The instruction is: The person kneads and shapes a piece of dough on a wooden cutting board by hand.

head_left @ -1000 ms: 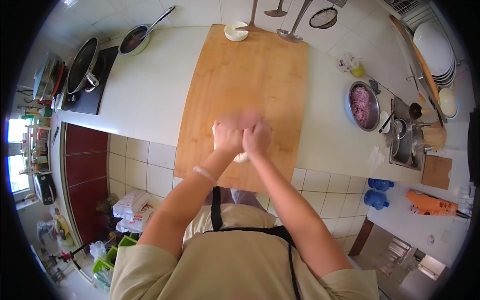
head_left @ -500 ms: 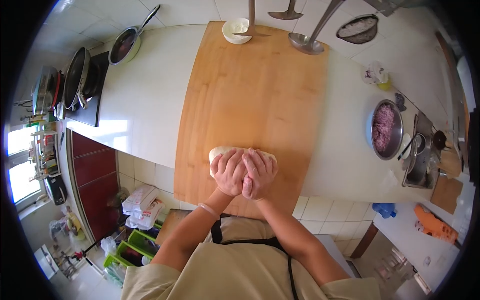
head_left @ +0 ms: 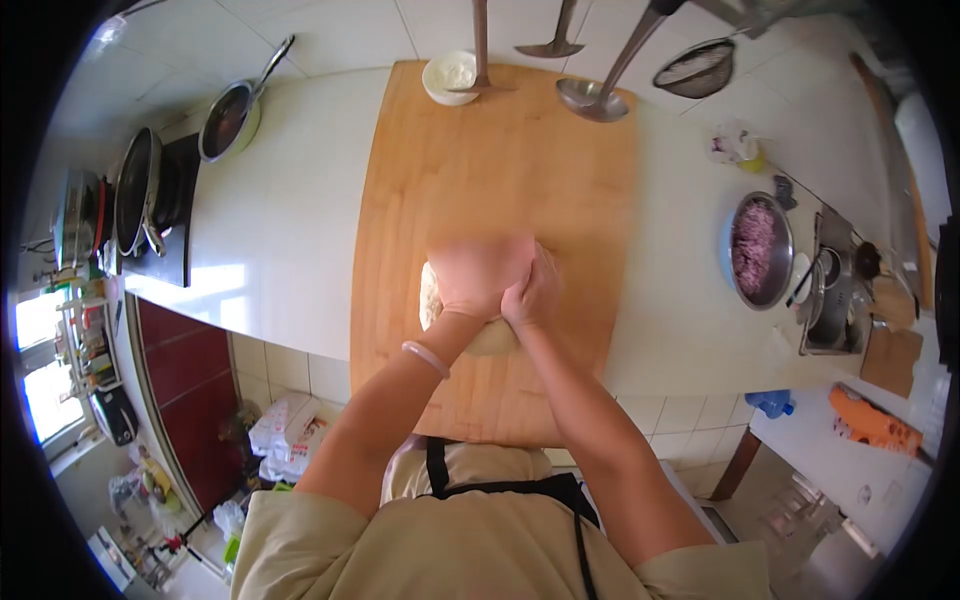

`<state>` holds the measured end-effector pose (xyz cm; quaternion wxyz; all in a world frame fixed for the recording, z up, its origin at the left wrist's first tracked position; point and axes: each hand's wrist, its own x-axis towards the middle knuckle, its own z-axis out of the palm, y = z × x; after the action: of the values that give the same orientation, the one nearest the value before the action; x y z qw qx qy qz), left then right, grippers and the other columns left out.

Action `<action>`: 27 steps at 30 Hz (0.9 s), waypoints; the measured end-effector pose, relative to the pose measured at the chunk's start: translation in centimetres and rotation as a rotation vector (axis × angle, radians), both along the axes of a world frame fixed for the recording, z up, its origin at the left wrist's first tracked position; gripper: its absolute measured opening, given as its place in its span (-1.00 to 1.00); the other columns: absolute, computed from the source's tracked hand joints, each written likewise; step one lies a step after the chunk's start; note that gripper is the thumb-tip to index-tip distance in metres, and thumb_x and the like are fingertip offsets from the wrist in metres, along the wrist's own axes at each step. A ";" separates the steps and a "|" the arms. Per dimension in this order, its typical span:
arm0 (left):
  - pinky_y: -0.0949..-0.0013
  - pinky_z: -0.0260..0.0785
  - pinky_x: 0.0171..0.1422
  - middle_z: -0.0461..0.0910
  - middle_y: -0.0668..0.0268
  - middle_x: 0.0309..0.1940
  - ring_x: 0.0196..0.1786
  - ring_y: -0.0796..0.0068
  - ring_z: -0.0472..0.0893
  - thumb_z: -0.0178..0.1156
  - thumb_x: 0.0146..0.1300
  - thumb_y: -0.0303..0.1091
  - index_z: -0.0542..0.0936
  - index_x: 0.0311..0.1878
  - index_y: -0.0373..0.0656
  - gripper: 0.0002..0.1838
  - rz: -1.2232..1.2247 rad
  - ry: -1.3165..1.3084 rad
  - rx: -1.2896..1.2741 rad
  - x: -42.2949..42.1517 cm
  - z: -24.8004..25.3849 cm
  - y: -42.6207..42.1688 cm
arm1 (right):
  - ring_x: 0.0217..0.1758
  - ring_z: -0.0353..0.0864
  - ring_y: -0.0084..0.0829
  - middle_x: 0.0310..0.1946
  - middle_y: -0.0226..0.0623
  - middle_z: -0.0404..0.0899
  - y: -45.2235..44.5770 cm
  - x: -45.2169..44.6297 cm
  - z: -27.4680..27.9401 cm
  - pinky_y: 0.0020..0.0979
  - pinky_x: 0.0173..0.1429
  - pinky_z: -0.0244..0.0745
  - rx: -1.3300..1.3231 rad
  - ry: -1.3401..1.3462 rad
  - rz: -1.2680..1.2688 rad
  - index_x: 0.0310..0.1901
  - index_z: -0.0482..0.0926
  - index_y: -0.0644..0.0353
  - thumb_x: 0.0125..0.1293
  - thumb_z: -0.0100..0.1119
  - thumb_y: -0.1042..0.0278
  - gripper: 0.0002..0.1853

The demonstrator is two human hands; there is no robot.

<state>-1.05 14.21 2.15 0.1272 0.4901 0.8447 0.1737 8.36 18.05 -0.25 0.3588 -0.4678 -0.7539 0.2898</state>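
Note:
A pale lump of dough [head_left: 430,300] lies on the large wooden board [head_left: 490,170], mostly hidden beneath my hands. My left hand [head_left: 482,272] presses down on it from above, its fingers blurred by motion and curled over the far side. Against it on the right, my right hand [head_left: 537,287] bears on the dough too, its thumb touching the left hand. Both arms are stretched forward, and a pale bangle [head_left: 427,358] circles my left wrist.
A white bowl of flour-like powder [head_left: 450,78] stands at the board's far edge, below a hanging ladle [head_left: 597,100] and strainer [head_left: 695,68]. To the right is a metal bowl of chopped purplish food [head_left: 755,250] near the sink [head_left: 838,315]. Pans [head_left: 137,190] stand left.
Both hands have pushed forward, away from my body, rolling over the dough. Its near side now shows under my wrists. The camera view has shifted slightly.

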 end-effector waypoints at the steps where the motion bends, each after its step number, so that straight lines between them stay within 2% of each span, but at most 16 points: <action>1: 0.17 0.29 0.06 0.75 0.30 -0.27 -0.11 0.27 0.66 0.18 0.25 0.15 0.74 -0.17 0.06 -0.61 0.005 -0.027 -0.098 -0.3 -0.4 0.5 | -0.06 0.65 -0.12 -0.18 -0.24 0.72 0.4 -0.2 -0.4 -0.09 0.18 0.44 0.025 0.006 -0.011 0.07 0.60 0.14 0.51 -0.19 0.17 -0.62; 2: 0.16 0.40 0.00 0.75 0.27 -0.30 -0.11 0.23 0.70 0.17 0.28 0.11 0.75 -0.17 0.04 -0.62 -0.008 -0.008 0.007 -0.2 -1.4 0.7 | -0.09 0.66 -0.11 -0.21 -0.21 0.71 0.4 0.3 -0.4 -0.10 0.14 0.46 -0.041 -0.034 -0.027 0.06 0.60 0.13 0.51 -0.18 0.16 -0.63; 3: 0.16 0.40 0.00 0.75 0.27 -0.30 -0.11 0.23 0.70 0.17 0.28 0.11 0.75 -0.17 0.04 -0.62 -0.008 0.001 0.012 -0.8 -1.0 0.9 | -0.12 0.66 -0.09 -0.25 -0.18 0.71 0.5 -0.4 -0.3 -0.10 0.10 0.48 -0.149 -0.061 -0.031 0.05 0.61 0.12 0.51 -0.16 0.15 -0.64; 5: 0.08 0.25 0.28 0.73 0.15 -0.05 0.12 0.22 0.64 -0.05 0.42 0.16 0.69 0.03 0.02 -0.50 -0.047 -0.145 -0.370 -0.6 1.5 0.3 | -0.17 0.67 -0.06 -0.30 -0.12 0.70 -0.3 0.3 2.1 -0.08 -0.01 0.53 -0.118 -0.059 0.010 -0.03 0.64 0.13 0.52 -0.15 0.14 -0.64; 6: 0.04 0.21 0.33 0.73 0.15 0.00 0.21 0.16 0.60 -0.13 0.45 0.13 0.65 0.15 0.02 -0.47 -0.062 -0.147 -0.402 -0.9 1.9 -0.1 | -0.17 0.67 -0.05 -0.31 -0.10 0.70 -0.5 0.4 3.1 -0.07 -0.04 0.54 -0.219 0.015 0.064 -0.09 0.65 0.14 0.52 -0.15 0.14 -0.64; 7: 0.03 0.21 0.33 0.72 0.17 0.02 0.20 0.15 0.60 -0.16 0.48 0.07 0.65 0.13 0.02 -0.50 0.015 -0.264 -0.414 -1.3 4.4 -0.3 | -0.18 0.68 -0.03 -0.31 -0.09 0.71 -0.8 0.7 4.8 -0.06 -0.08 0.55 -0.322 0.083 0.129 -0.15 0.67 0.15 0.53 -0.14 0.14 -0.63; 8: 0.04 0.22 0.32 0.72 0.19 0.02 0.19 0.14 0.60 -0.17 0.49 0.06 0.66 0.10 0.03 -0.51 0.025 -0.267 -0.310 -1.2 7.1 -2.4 | -0.16 0.68 0.00 -0.28 -0.08 0.71 -1.6 1.3 6.9 -0.02 -0.05 0.54 -0.595 0.027 0.058 -0.22 0.68 0.13 0.53 -0.13 0.11 -0.61; 9: 0.04 0.23 0.31 0.73 0.21 0.01 0.19 0.14 0.59 -0.18 0.50 0.04 0.68 0.06 0.03 -0.52 0.017 -0.267 -0.214 -1.6 8.2 -2.9 | -0.16 0.68 0.00 -0.28 -0.08 0.71 -2.1 0.9 6.7 -0.02 -0.05 0.54 -0.593 0.031 0.060 -0.22 0.68 0.13 0.53 -0.13 0.11 -0.61; 11: 0.05 0.24 0.29 0.73 0.22 -0.01 0.17 0.15 0.60 -0.17 0.50 0.02 0.69 0.02 0.03 -0.54 0.043 -0.195 -0.213 0.2 6.6 -6.4 | -0.16 0.69 0.04 -0.26 -0.04 0.72 -5.5 0.9 5.7 0.00 -0.06 0.55 -0.039 -0.256 0.044 -0.15 0.68 0.25 0.53 -0.11 0.08 -0.57; 12: 0.05 0.26 0.27 0.73 0.23 -0.03 0.15 0.16 0.60 -0.17 0.51 0.00 0.70 -0.02 0.04 -0.55 0.051 -0.120 -0.189 0.9 5.4 -7.3 | -0.12 0.68 0.03 -0.24 -0.06 0.73 -5.8 0.9 6.9 0.01 0.02 0.51 -0.145 -0.282 0.050 -0.17 0.68 0.28 0.54 -0.12 0.09 -0.55; 13: 0.06 0.26 0.28 0.73 0.25 -0.04 0.13 0.17 0.60 -0.10 0.47 -0.03 0.71 -0.04 0.02 -0.60 0.090 -0.057 0.033 1.7 3.9 -9.0 | -0.02 0.65 -0.05 -0.20 -0.10 0.72 -7.1 1.3 6.3 -0.05 0.18 0.40 -0.048 -0.431 0.083 -0.20 0.68 0.21 0.51 -0.08 0.10 -0.60; 15: 0.05 0.24 0.32 0.71 0.25 -0.01 0.14 0.18 0.59 -0.05 0.43 -0.07 0.70 0.00 -0.01 -0.61 0.065 -0.009 0.208 2.9 2.3 -12.3 | 0.08 0.62 -0.11 -0.12 -0.15 0.72 -9.5 3.0 5.7 -0.06 0.21 0.35 0.177 -0.243 0.173 -0.16 0.69 0.18 0.49 -0.07 0.12 -0.63; 16: 0.05 0.24 0.32 0.71 0.25 -0.01 0.14 0.18 0.59 -0.05 0.43 -0.07 0.70 0.00 -0.01 -0.61 0.073 -0.008 0.202 3.8 2.3 -13.8 | 0.08 0.62 -0.11 -0.12 -0.15 0.72 -10.6 4.0 5.8 -0.06 0.21 0.35 0.172 -0.241 0.182 -0.16 0.69 0.18 0.49 -0.07 0.12 -0.63; 18: 0.08 0.23 0.35 0.68 0.25 0.06 0.21 0.19 0.57 -0.07 0.41 -0.09 0.68 0.05 -0.04 -0.59 0.046 0.112 0.426 5.6 2.3 -16.4 | 0.13 0.60 -0.16 0.01 -0.19 0.69 -12.7 6.1 5.8 -0.03 0.20 0.34 0.326 -0.203 0.261 -0.06 0.69 0.14 0.47 -0.07 0.14 -0.65; 24: -0.08 0.02 0.50 0.56 0.10 0.22 0.32 0.07 0.46 -0.16 0.43 -0.01 0.65 0.12 -0.08 -0.49 0.047 0.203 0.503 8.8 -1.7 -19.8 | 0.23 0.55 -0.17 0.22 -0.27 0.60 -15.6 9.5 2.9 -0.03 0.29 0.29 0.326 -0.174 0.290 0.11 0.68 0.04 0.50 -0.16 0.09 -0.57; 27: -0.05 0.01 0.50 0.58 0.14 0.21 0.33 0.14 0.45 -0.22 0.47 0.04 0.67 0.12 -0.05 -0.46 0.068 0.226 0.527 8.3 -2.6 -18.5 | 0.25 0.54 -0.17 0.24 -0.29 0.60 -14.3 9.0 1.8 -0.02 0.31 0.27 0.353 -0.185 0.283 0.12 0.68 0.02 0.52 -0.20 0.06 -0.55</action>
<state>7.24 -4.25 -0.47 -0.1052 0.4938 0.7952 0.3357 17.40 3.79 1.50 0.3201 -0.3120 -0.8806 0.1569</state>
